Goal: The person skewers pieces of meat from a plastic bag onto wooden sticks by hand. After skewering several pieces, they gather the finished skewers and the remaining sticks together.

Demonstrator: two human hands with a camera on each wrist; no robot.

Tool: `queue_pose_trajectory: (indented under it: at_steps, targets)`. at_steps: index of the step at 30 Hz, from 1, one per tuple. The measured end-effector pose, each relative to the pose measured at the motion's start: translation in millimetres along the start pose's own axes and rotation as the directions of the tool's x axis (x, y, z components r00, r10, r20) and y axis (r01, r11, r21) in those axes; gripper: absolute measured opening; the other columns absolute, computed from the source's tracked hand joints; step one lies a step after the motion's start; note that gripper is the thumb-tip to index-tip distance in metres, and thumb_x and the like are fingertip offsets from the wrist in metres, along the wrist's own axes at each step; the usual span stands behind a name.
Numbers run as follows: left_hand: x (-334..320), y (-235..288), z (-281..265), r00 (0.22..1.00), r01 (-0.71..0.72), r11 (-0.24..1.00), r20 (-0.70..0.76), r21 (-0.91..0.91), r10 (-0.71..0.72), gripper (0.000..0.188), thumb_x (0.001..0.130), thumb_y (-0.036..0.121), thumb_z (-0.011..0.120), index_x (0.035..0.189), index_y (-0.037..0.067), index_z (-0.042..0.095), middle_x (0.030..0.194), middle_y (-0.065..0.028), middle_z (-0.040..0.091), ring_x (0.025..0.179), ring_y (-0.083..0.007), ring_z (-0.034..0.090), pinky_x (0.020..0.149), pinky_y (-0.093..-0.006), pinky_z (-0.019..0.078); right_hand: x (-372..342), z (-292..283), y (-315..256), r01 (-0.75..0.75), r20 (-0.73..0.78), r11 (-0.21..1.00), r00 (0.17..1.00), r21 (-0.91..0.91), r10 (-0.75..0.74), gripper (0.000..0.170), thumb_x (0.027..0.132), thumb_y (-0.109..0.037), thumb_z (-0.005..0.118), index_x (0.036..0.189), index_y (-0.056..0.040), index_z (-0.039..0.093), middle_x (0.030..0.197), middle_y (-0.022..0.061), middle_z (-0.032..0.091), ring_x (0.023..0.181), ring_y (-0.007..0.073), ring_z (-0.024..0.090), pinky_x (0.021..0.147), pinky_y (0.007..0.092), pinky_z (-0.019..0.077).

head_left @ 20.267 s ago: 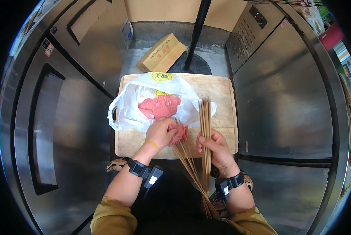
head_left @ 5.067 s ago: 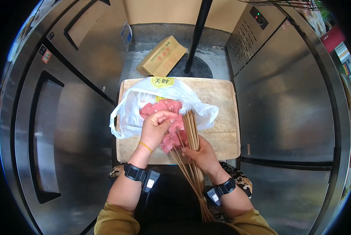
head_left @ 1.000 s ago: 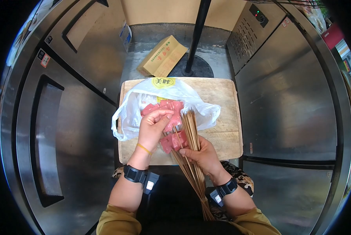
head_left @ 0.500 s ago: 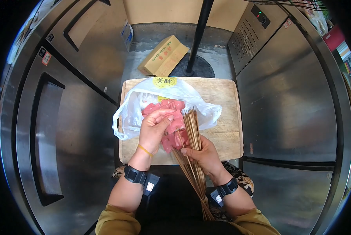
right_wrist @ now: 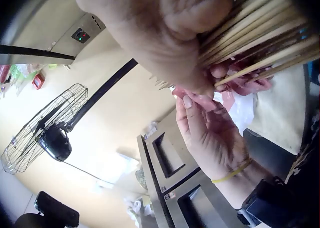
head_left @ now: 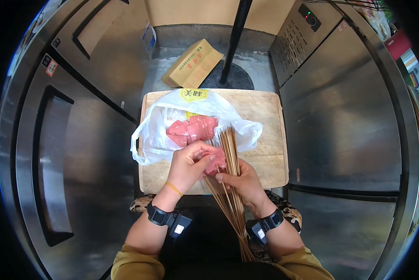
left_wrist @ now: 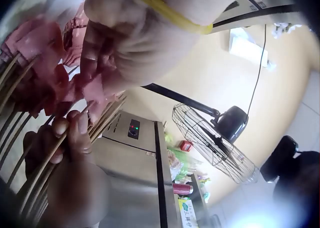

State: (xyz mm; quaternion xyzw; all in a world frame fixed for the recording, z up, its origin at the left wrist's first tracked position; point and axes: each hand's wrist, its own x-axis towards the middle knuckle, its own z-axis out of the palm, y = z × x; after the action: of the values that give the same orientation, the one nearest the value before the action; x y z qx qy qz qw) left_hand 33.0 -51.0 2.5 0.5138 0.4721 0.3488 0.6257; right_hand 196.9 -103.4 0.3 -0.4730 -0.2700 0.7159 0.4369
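My left hand (head_left: 188,163) pinches a thin pink slice of raw meat (head_left: 218,161) between thumb and fingers, right at the right hand's fingertips. My right hand (head_left: 247,184) grips a thick bundle of bamboo skewers (head_left: 229,144), points upward. Its thumb and finger steady a single skewer (right_wrist: 265,63) whose tip meets the slice. Several skewers with folded meat (left_wrist: 37,45) on them lie beneath the hands, largely hidden in the head view. Behind the left hand, a pile of meat slices (head_left: 193,129) sits in an open white plastic bag (head_left: 149,142).
The bag lies on a wooden board (head_left: 268,163) in front of the person. Steel refrigerator cabinets (head_left: 97,154) stand close on both sides. Beyond the board are a cardboard box (head_left: 193,64) and a black pole (head_left: 233,44) on a round base.
Over the last half second my left hand came down from the meat pile toward the right hand, bringing a slice to the single skewer's tip. The right hand stays around the bundle.
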Motion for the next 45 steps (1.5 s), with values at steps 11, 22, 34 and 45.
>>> queue_pose_trajectory:
  at_steps: [11,22,34,45]
  targets:
    - [12.4,-16.6,6.9,0.934,-0.256,0.745,-0.042,0.616,0.356,0.018,0.072,0.011,0.067,0.086,0.007,0.056,0.083,-0.0086,0.057,0.081,-0.0306,0.058,0.068,-0.0375,0.0465,2.0,-16.5,4.6,-0.05,0.108,0.968,0.994,0.247,0.024,0.013,0.085,-0.003,0.056,0.098,-0.0029,0.059,0.075,0.0035,0.057,0.059,0.0112,0.052,0.055,0.0215,0.0413]
    - [7.4,-6.9,6.1,0.809,-0.45,0.538,0.07,0.713,0.583,0.036,0.069,0.004,0.065,0.103,0.006,0.057,0.109,-0.0122,0.052,0.103,-0.0324,0.05,0.087,-0.0392,0.0425,5.5,-22.9,7.0,-0.114,0.089,0.95,0.992,0.292,0.092,0.014,0.079,-0.004,0.057,0.093,-0.0023,0.061,0.071,0.0057,0.058,0.058,0.0135,0.053,0.055,0.0236,0.0427]
    - [13.4,-6.8,-6.0,0.826,-0.426,0.748,-0.118,0.51,0.551,0.034,0.073,0.003,0.062,0.105,0.004,0.053,0.107,-0.0126,0.054,0.101,-0.0328,0.053,0.085,-0.0377,0.0441,6.6,-23.8,8.4,-0.088,0.074,0.962,0.995,0.259,0.071,0.015,0.078,-0.004,0.055,0.092,-0.003,0.061,0.073,0.0062,0.058,0.061,0.0136,0.052,0.058,0.0238,0.0429]
    - [6.9,-19.3,13.9,0.787,-0.519,0.433,0.214,0.737,0.579,0.021,0.068,0.007,0.068,0.088,0.006,0.062,0.107,-0.0067,0.057,0.109,-0.0278,0.049,0.089,-0.0394,0.0412,7.8,-22.1,7.7,-0.079,0.041,0.972,0.997,0.222,0.072,0.01,0.082,-0.006,0.059,0.091,-0.0028,0.06,0.072,0.0048,0.059,0.059,0.0128,0.054,0.055,0.0232,0.0431]
